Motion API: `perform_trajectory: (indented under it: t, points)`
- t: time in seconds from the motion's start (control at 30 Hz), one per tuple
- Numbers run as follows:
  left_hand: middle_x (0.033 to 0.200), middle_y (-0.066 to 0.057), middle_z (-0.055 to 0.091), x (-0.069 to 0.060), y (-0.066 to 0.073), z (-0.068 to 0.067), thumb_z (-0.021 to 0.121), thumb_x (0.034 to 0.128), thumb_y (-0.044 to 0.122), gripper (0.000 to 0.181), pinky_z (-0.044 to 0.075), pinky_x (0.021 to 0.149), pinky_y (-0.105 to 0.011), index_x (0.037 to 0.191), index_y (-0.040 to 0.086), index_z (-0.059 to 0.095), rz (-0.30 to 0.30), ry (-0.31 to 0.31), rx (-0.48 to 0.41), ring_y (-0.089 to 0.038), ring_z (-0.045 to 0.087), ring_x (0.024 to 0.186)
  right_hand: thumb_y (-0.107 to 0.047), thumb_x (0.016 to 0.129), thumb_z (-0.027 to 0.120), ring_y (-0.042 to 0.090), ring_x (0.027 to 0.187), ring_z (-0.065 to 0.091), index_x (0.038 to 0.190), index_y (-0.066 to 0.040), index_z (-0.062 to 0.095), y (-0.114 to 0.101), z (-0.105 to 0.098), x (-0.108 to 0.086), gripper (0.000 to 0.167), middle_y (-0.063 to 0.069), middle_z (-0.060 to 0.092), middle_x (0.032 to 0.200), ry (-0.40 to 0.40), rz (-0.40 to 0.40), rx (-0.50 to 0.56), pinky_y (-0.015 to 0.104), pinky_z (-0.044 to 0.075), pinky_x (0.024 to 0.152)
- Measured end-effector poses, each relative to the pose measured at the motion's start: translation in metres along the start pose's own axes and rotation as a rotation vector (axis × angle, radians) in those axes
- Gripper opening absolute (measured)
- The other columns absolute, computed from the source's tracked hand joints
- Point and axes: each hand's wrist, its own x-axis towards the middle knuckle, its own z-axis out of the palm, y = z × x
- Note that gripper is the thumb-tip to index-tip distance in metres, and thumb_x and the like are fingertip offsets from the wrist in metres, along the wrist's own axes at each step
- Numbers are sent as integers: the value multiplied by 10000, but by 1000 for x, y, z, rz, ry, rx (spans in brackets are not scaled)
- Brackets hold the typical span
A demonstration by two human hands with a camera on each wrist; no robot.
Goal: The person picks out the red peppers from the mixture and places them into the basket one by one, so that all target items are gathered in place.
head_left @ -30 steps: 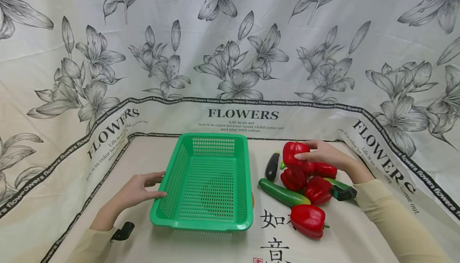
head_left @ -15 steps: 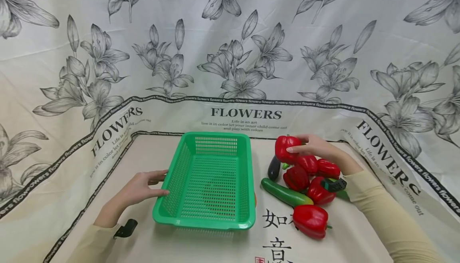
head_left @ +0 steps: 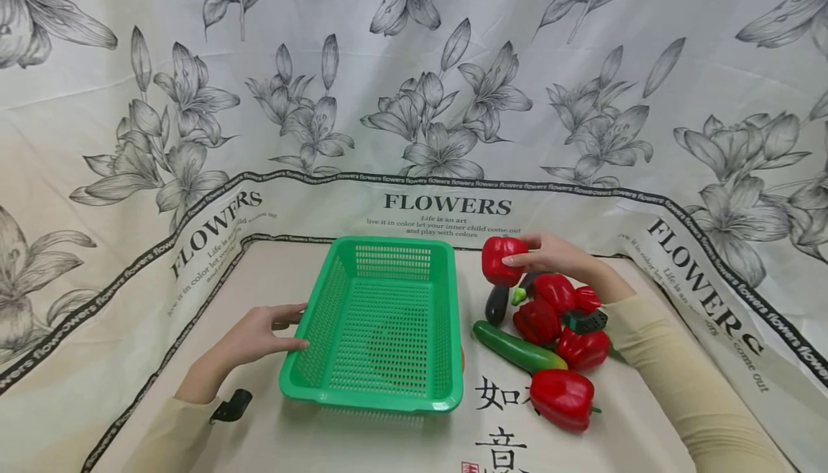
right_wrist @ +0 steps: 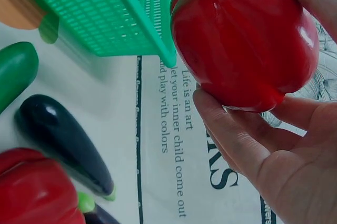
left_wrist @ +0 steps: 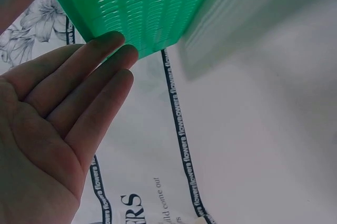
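In the head view my right hand (head_left: 550, 254) holds a red bell pepper (head_left: 499, 261) raised above the far right of the table, between thumb and fingers. The right wrist view shows this bell pepper (right_wrist: 242, 39) close up, the fingers under it. My left hand (head_left: 265, 336) is at the left side of a green plastic basket (head_left: 371, 400), thumb over the rim. The left wrist view has its long fingers nearly straight against the basket's outer wall (left_wrist: 142, 8). Beneath the held pepper lies a dark eggplant (head_left: 497, 305).
Several more red peppers (head_left: 563, 400) lie heaped right of the basket, with a green cucumber-like vegetable (head_left: 517, 347) beside them. An orange-brown rounded thing (right_wrist: 18, 2) shows beneath the basket's side. A flower-printed curtain (head_left: 446, 142) hangs behind the table.
My right hand has lifted the bell pepper off the heap and carried it left and up, towards the basket. My left hand stays at the basket's rim. The view has shifted slightly.
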Motion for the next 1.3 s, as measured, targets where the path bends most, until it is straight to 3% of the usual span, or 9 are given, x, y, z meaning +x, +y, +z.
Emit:
perform_trajectory:
  t: [0.53, 0.7, 1.3]
  points:
    - [1251, -144, 624, 1, -1, 1, 756, 772, 431, 757, 509, 935, -500, 1362, 33, 499, -2, 0, -5, -352, 587, 1150, -409, 866, 654, 232, 1033, 635, 1324, -59, 491, -17, 13, 34, 599, 108, 637, 1180, -69, -46, 76, 443, 510, 955]
    - [1252, -146, 622, 1, -2, 1, 756, 774, 425, 751, 506, 940, -497, 1361, 33, 500, -2, 4, 0, -349, 588, 1150, -404, 866, 660, 225, 998, 652, 1276, -52, 525, -21, 18, 43, 557, 107, 649, 1155, -88, -55, 84, 400, 528, 930]
    - [1233, -152, 632, 1, -1, 1, 761, 767, 428, 769, 520, 920, -492, 1364, 24, 493, -12, 1, 2, -363, 595, 1136, -416, 847, 676, 243, 1058, 617, 1371, -53, 430, -44, 39, 66, 683, 139, 565, 1278, -145, -44, 90, 378, 543, 908]
